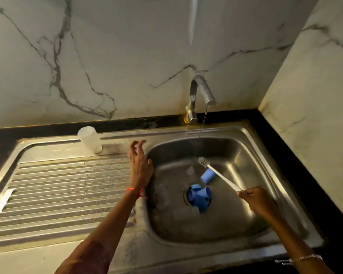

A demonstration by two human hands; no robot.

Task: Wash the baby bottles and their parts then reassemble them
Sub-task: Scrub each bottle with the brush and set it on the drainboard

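Observation:
A clear baby bottle (90, 139) stands upside down on the drainboard, near its back edge. My left hand (140, 165) hovers over the sink's left rim, fingers loosely spread, holding nothing. My right hand (254, 200) grips the white handle of a bottle brush (222, 177), whose bristled tip sits under the thin water stream. In the basin lie a light blue cap (208, 176) and blue bottle parts (199, 195) over the drain. Faint clear pieces (162, 191) lie at the basin's left; what they are I cannot tell.
The steel sink (275, 175) has a ribbed drainboard (67, 186) on its left. The tap (201, 91) at the back runs a thin stream. Marble walls stand behind and to the right, with a black counter (305, 155) along the right side.

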